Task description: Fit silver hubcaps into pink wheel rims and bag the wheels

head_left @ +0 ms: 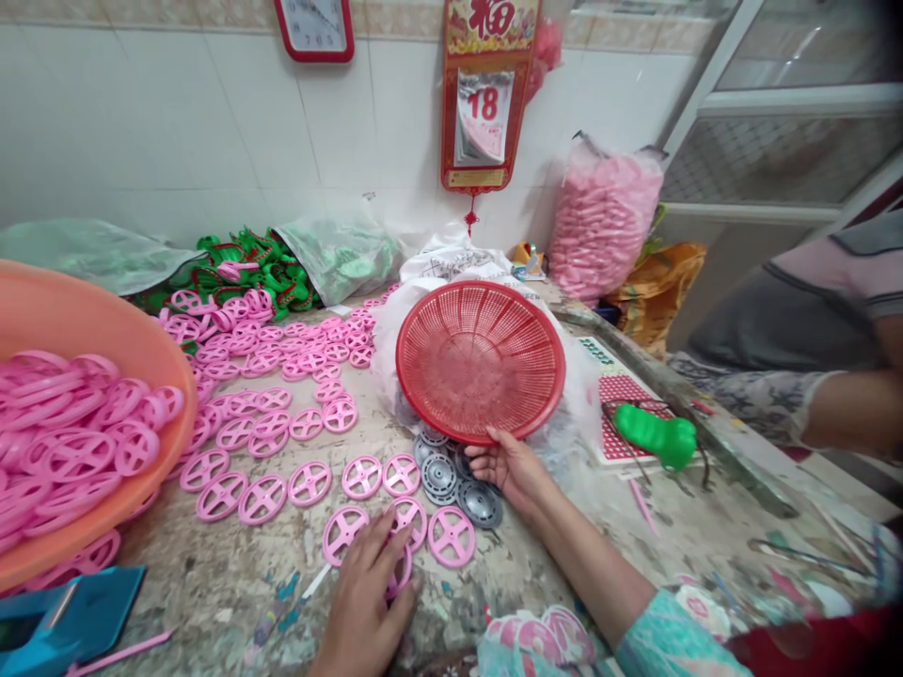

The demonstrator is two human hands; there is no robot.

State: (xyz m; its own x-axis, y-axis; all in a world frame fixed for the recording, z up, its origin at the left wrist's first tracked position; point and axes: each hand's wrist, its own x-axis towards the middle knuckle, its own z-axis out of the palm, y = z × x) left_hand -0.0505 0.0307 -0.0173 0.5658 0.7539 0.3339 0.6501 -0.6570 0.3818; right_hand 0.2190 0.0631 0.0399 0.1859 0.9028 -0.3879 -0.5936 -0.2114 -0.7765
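Observation:
My left hand (371,597) lies palm down, fingers stretched out, over pink four-spoked plastic wheels near the front of the table. A pink wheel (399,569) shows partly under its fingers. My right hand (514,472) is closed at the near rim of a round red plastic basket (481,362), thumb at the rim and the other fingers below it. The basket tilts toward me and looks empty. Beneath that rim lie several grey wheel discs (480,503), partly hidden by my right hand and the basket. Loose pink wheels (308,482) spread across the table to the left.
An orange basin (169,376) full of pink rings stands at left, with a blue tool (85,616) before it. Green parts (289,273) are heaped behind. On the right are a bright green object (656,434), a bag of pink pieces (599,221) and a seated person (797,310).

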